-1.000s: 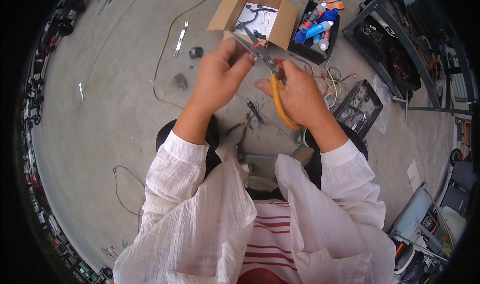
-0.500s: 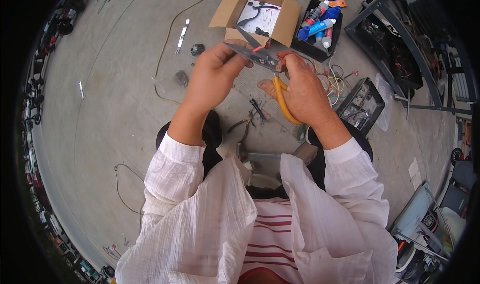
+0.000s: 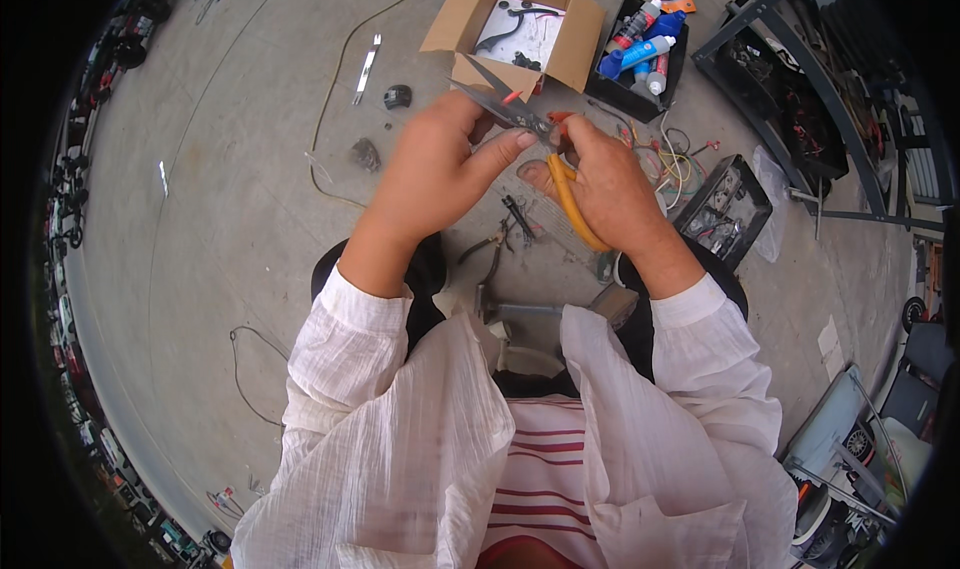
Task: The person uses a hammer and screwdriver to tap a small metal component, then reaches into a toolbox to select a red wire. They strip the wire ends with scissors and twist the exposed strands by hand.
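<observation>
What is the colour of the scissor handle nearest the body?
The scissor handle is yellow-orange, best seen in the head view.

Left hand point(image 3: 428, 164) now farther along the shears point(image 3: 540, 127), closer to the right hand point(image 3: 607, 187) than before

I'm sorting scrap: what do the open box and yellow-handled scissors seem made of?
Open box: matte brown cardboard, judging by its folded flaps. Scissors: blades probably steel, from their dull grey look; yellow handle smooth and evenly coloured, perhaps plastic or rubber-coated metal.
</observation>
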The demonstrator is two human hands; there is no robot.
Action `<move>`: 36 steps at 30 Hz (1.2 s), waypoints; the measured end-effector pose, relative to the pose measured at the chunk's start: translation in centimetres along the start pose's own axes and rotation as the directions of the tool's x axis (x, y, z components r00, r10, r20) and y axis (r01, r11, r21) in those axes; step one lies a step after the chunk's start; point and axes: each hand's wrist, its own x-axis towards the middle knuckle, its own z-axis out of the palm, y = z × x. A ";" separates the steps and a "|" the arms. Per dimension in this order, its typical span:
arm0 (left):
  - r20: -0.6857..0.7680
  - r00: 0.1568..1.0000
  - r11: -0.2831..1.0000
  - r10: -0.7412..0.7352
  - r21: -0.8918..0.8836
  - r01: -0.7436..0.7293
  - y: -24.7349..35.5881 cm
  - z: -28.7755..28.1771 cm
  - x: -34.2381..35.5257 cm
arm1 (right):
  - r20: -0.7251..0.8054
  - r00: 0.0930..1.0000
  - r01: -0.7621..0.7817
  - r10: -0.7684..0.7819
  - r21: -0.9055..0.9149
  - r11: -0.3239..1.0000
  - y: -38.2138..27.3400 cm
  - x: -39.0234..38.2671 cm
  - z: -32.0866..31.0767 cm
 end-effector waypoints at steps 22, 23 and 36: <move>-0.123 0.991 0.998 -0.060 -0.043 0.055 0.9 1.2 -0.7 | 0.128 0.992 -0.056 0.010 0.362 0.931 0.6 -1.0 0.8; -0.123 0.990 0.997 -0.065 -0.054 0.059 1.0 1.2 -0.7 | 0.120 0.993 -0.050 0.006 0.364 0.930 0.5 -1.1 0.9; -0.136 0.986 0.980 -0.099 -0.184 0.073 1.0 1.7 -0.9 | 0.129 0.987 -0.146 0.097 0.460 0.876 -0.4 -1.7 1.4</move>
